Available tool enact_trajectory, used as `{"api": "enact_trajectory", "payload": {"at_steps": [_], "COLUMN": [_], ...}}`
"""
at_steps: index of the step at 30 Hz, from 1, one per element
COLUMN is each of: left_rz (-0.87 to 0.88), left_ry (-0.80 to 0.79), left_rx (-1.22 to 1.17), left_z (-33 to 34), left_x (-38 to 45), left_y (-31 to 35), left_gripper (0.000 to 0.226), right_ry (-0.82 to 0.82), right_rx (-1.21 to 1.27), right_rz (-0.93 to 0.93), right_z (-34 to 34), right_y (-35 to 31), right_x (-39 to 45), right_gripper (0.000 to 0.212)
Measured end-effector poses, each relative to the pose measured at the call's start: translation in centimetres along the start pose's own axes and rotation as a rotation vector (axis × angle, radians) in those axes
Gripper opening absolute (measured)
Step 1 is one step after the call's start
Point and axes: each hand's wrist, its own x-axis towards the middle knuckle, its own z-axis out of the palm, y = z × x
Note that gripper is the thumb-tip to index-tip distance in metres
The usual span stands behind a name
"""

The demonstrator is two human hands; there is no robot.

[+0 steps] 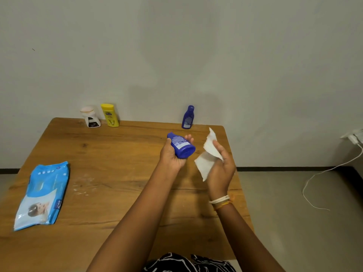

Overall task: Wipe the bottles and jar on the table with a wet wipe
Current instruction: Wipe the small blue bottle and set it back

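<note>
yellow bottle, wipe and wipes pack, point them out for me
yellow bottle (110, 115), head view, on its front label
wipe (207, 160), head view, on the sheet's middle beside the right hand's fingers
wipes pack (44, 195), head view, on the middle of its blue front

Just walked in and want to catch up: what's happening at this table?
A person is cleaning toiletries. The left hand holds a blue bottle tilted above the table, while the right hand holds a white wet wipe beside it, not touching. Another blue bottle, a yellow bottle and a white jar stand by the wall. The wipes pack lies at left.
</note>
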Motion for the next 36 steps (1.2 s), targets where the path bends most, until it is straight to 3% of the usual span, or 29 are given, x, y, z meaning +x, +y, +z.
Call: {"api": "enact_trajectory", "payload": {"at_steps": [4, 7, 11, 13, 15, 18, 20, 22, 25, 28, 31, 34, 36], "left_rz": [-0.074, -0.091, 0.119, 0.060, -0.051, -0.061, -0.031, -0.022, -0.095, -0.143, -0.071, -0.074, -0.105], "left_ry": [0.052, 0.055, 0.067, 0.056, 0.077, 0.155, 0.134, 0.094, 0.097, 0.096, 0.122, 0.086, 0.020], "left_rx": [0.146, 0.261, 0.484, 0.405, 0.201, -0.039, -0.128, -0.123, 0.013, 0.060, 0.112, 0.089, 0.017], "left_z": [0.9, 1.0, -0.9, -0.8, 0.2, 1.2, 1.3, 1.4, 1.5, 1.3, 1.1, 0.5, -0.1], "left_x": [-0.9, -2.1, -3.8, -4.0, -3.3, -1.9, -2.0, -2.0, -2.3, -2.5, -2.2, -1.5, -1.2], "left_y": [-0.4, -0.4, -1.3, -1.3, -0.4, -0.3, -0.4, -0.6, -1.0, -1.0, -0.9, -0.7, -0.5], "left_gripper": [0.052, 0.039, 0.042, 0.040, 0.045, 0.036, 0.037, 0.040, 0.039, 0.037, 0.031, 0.042, 0.043], "right_ry": [-0.406, -0.467, -0.560, -0.625, -0.577, -0.189, -0.027, -0.088, -0.361, -0.382, -0.418, -0.458, -0.384], "right_rx": [-0.440, -0.614, -0.685, -0.644, -0.522, -0.272, -0.221, -0.274, -0.463, -0.622, -0.725, -0.653, -0.405], "right_rz": [-0.401, -0.532, -0.665, -0.690, -0.687, -0.459, -0.357, -0.412, -0.477, -0.532, -0.617, -0.623, -0.404], "right_z": [1.1, 1.3, 0.3, -0.8, -1.8, -2.1, -1.6, -0.8, 0.6, 1.1, 0.0, -1.7, -2.0], "right_y": [0.6, 1.4, 2.1, 1.9, 1.9, 1.8, 1.4, 0.7, 0.7, 1.7, 2.6, 3.1, 2.9], "right_x": [-2.3, -2.9, -3.4, -3.0, -2.6, -1.6, -0.9, -0.7, -1.6, -2.7, -3.5, -3.8, -3.4], "right_gripper": [0.058, 0.066, 0.072, 0.064, 0.055, 0.046, 0.045, 0.049, 0.059, 0.070, 0.073, 0.062, 0.049]}}
